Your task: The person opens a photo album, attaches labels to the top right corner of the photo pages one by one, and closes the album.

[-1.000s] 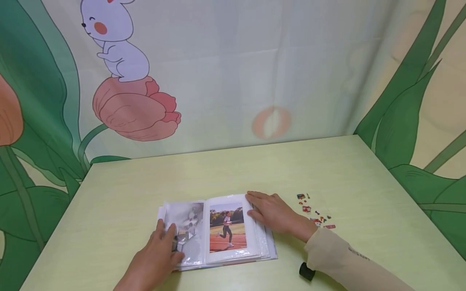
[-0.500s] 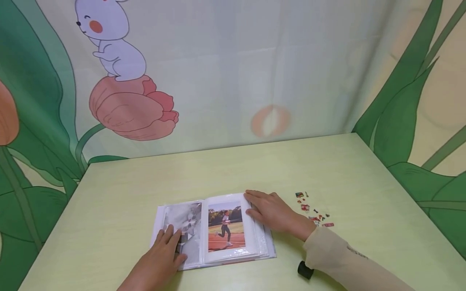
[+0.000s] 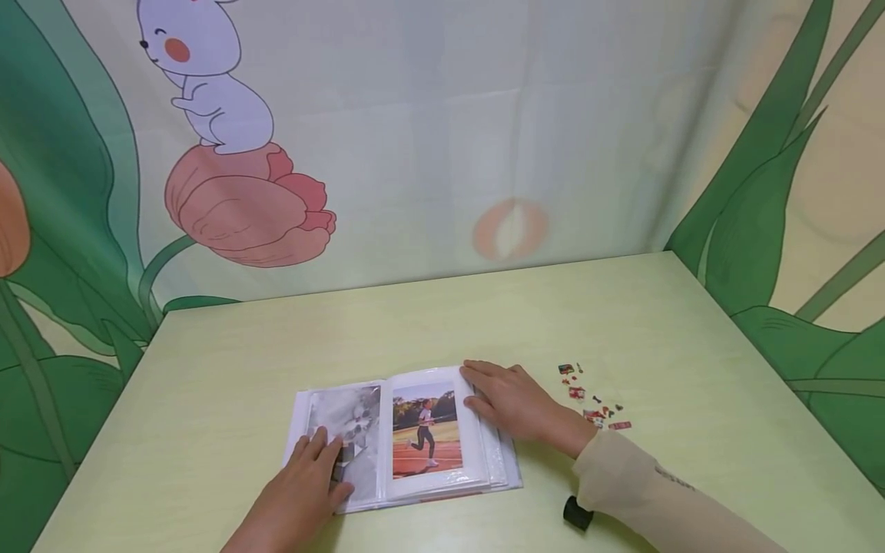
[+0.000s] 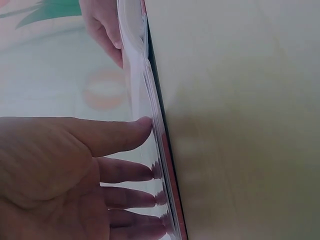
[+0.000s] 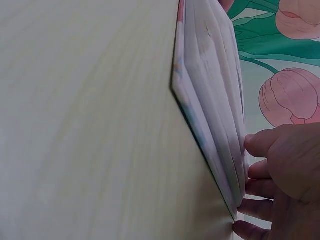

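Observation:
An open photo album (image 3: 442, 485) lies on the table. Its right page carries a photo of a runner (image 3: 426, 430) on a red track; the left page has a greyish picture (image 3: 353, 415) under shiny plastic, partly hidden by fingers. My left hand (image 3: 296, 485) rests on that left page with fingers spread. In the left wrist view, the thumb and fingertips of the left hand (image 4: 100, 170) touch the page surface. My right hand (image 3: 515, 403) lies over the right page's outer edge. In the right wrist view, the right hand (image 5: 285, 175) touches the edges of several stacked pages.
Small colourful stickers or cutouts (image 3: 593, 399) are scattered on the table right of the album. A short black cylinder (image 3: 577, 513) sits beside the right sleeve (image 3: 636, 480). Behind the table (image 3: 387, 330) hangs a printed curtain (image 3: 415, 153) with a rabbit and flowers.
My left hand has shifted from the album's left edge onto the left page, which now lies flatter. The right hand stays on the right page's edge. The head view has drifted slightly.

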A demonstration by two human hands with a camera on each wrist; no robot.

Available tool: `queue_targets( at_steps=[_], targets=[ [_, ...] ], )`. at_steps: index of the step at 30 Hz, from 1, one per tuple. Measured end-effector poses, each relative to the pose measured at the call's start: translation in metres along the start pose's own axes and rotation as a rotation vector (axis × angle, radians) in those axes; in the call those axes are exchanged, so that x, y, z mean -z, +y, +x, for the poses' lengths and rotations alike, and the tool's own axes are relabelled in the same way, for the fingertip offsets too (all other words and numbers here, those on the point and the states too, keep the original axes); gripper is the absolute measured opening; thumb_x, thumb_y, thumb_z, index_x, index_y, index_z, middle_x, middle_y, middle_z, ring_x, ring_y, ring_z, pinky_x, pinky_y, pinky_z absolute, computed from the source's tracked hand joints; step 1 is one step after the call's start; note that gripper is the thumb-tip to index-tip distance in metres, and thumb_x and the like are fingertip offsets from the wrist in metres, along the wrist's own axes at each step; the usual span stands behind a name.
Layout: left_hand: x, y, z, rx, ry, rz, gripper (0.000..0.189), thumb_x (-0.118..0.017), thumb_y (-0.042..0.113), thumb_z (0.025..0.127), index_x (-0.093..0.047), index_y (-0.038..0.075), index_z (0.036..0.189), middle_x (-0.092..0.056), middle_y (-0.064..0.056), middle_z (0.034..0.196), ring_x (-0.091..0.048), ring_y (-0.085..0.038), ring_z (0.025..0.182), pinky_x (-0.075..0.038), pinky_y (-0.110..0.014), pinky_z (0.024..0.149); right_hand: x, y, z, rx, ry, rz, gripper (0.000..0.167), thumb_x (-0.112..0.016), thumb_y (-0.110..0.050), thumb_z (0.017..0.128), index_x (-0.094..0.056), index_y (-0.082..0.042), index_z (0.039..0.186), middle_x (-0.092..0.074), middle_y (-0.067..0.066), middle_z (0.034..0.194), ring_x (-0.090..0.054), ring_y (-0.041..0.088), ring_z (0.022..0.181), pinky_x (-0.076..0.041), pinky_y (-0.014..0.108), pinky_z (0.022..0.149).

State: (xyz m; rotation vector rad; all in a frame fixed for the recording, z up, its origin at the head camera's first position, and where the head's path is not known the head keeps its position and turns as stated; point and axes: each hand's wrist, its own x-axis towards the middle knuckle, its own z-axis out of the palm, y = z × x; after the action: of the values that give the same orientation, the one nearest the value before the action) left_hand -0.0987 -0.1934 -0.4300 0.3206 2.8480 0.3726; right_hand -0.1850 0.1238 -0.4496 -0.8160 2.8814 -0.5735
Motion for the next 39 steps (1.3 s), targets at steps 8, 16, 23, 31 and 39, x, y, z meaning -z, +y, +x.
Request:
queue_targets(
  at_steps=[8, 16, 23, 31, 39],
  targets=[
    [0.004, 0.008, -0.002, -0.041, 0.055, 0.034, 0.056, -0.079, 0.022, 0.092, -0.059, -0.004, 0.137, -0.044, -0.035, 0.150, -0.037, -0.059, 0.139, -0.043, -0.067, 0.104, 0.003, 0.001, -0.001, 0.014, 0.049, 0.042, 0.053, -0.061, -0.029, 0.105, -0.052, -0.002, 0.150, -0.045, 0.014, 0.159, -0.043, 0.032, 0.146, -0.041, 0.054, 0.111],
    [0.007, 0.019, -0.004, -0.126, 0.230, 0.005, 0.061, -0.080, 0.018, 0.091, -0.056, -0.005, 0.141, -0.047, -0.032, 0.150, -0.042, -0.054, 0.139, -0.044, -0.063, 0.106, 0.023, 0.009, -0.008, -0.003, 0.138, 0.020, 0.051, -0.063, -0.027, 0.104, -0.055, -0.002, 0.148, -0.055, 0.016, 0.149, -0.050, 0.035, 0.139, -0.039, 0.055, 0.114],
    [0.015, 0.037, 0.002, -0.117, 0.286, -0.044, 0.070, -0.078, 0.022, 0.094, -0.047, -0.002, 0.152, -0.039, -0.026, 0.159, -0.036, -0.047, 0.147, -0.038, -0.061, 0.112, 0.041, 0.020, -0.023, -0.016, 0.197, -0.019, 0.052, -0.066, -0.026, 0.103, -0.055, -0.001, 0.147, -0.055, 0.017, 0.149, -0.050, 0.037, 0.138, -0.041, 0.057, 0.111],
    [0.020, 0.053, 0.010, -0.188, 0.341, -0.067, 0.073, -0.076, 0.023, 0.096, -0.042, -0.002, 0.155, -0.037, -0.024, 0.161, -0.035, -0.045, 0.147, -0.040, -0.059, 0.112, 0.052, 0.033, -0.042, -0.034, 0.230, -0.037, 0.050, -0.063, -0.022, 0.104, -0.053, 0.002, 0.148, -0.052, 0.020, 0.151, -0.048, 0.039, 0.140, -0.041, 0.060, 0.110],
    [0.020, 0.072, 0.019, -0.242, 0.342, -0.072, 0.072, -0.075, 0.023, 0.096, -0.043, -0.003, 0.154, -0.038, -0.022, 0.161, -0.036, -0.044, 0.147, -0.039, -0.058, 0.113, 0.060, 0.043, -0.058, -0.076, 0.254, -0.053, 0.052, -0.067, -0.020, 0.102, -0.054, 0.003, 0.147, -0.053, 0.022, 0.150, -0.049, 0.042, 0.137, -0.041, 0.063, 0.108]
  ],
)
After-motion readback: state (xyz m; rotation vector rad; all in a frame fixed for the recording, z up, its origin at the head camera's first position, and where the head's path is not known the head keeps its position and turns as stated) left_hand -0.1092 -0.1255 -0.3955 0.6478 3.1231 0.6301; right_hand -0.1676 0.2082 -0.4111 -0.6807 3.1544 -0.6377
